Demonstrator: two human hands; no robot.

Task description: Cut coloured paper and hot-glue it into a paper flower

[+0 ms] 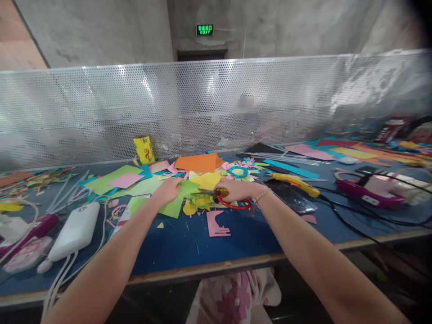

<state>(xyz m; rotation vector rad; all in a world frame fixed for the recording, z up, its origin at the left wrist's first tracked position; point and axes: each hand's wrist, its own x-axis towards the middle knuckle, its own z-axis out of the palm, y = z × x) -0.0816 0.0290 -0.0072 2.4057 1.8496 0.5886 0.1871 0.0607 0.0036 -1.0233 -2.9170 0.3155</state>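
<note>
Left grip (168, 191) pinches green paper (178, 204); right grip (230, 189) seems, through blur, wrapped around red-handled scissors (224, 204)

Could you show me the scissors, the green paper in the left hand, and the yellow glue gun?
Scissors (235, 207): head view, on the red handle.
Green paper (177, 205): head view, on the flat of the sheet.
Glue gun (296, 181): head view, on the yellow body.

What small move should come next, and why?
Probably a short snip by the right hand: it holds the red-handled scissors, blades at the edge of the green sheet, which the left hand grips.
</note>
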